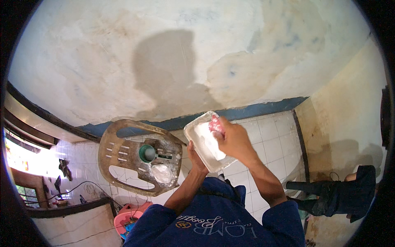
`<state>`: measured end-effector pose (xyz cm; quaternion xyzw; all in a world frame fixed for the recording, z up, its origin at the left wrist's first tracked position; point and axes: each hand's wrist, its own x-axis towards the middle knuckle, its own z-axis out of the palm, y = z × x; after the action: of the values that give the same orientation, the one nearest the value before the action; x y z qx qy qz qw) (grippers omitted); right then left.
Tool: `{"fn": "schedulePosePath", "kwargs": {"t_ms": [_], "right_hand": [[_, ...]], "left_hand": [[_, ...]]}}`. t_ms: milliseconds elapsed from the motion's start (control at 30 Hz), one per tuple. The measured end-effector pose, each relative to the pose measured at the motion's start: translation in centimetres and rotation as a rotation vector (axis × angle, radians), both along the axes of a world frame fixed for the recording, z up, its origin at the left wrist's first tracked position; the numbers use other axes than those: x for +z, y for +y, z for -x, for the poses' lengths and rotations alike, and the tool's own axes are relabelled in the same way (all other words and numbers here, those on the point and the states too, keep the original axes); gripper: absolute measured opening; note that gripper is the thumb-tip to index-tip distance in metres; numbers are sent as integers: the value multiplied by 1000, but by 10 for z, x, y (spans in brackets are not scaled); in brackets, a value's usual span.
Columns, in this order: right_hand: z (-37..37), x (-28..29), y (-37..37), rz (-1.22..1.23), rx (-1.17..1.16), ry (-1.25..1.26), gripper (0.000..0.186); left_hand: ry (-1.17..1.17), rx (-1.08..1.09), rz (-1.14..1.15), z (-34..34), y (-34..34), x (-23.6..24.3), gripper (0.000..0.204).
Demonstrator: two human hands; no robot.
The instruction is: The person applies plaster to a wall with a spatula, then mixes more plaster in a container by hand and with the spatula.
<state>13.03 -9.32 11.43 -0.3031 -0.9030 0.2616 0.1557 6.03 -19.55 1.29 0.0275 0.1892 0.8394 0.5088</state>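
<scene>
Plain room in modest home, under repair or painting. Wall [173, 53] patchy, stained plaster, uneven fresh filler patches; blue skirting band [263, 108] along base. Floor [271, 131] white square tiles, splashed. Dirty paint-spattered plastic chair [131, 160] holds green-lidded pot [147, 153]. Bright window [18, 158] at left, cables on floor, pink plastic basin [129, 216] nearby. Yellowish side wall [349, 111] scuffed near bottom.

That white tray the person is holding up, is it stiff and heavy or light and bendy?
Probably light: the left hand alone supports the white tray from beneath. Its thin rim suggests some flex. The right hand presses a pink thing into it without visible buckling.
</scene>
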Motion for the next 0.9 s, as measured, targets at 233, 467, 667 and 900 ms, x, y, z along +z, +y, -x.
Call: {"fn": "schedulePosePath", "kwargs": {"t_ms": [233, 467, 667, 900], "right_hand": [[-6, 1, -1, 20, -11, 7, 35], [-9, 11, -4, -30, -8, -4, 33], [1, 33, 5, -134, -39, 23, 30], [21, 14, -11, -235, 2, -183, 25]], "left_hand": [[-14, -4, 14, -2, -1, -6, 84], [-48, -12, -58, 3, -2, -13, 86], [-28, 13, 5, 11, -4, -4, 87], [-49, -4, 2, 25, -6, -4, 79]]}}
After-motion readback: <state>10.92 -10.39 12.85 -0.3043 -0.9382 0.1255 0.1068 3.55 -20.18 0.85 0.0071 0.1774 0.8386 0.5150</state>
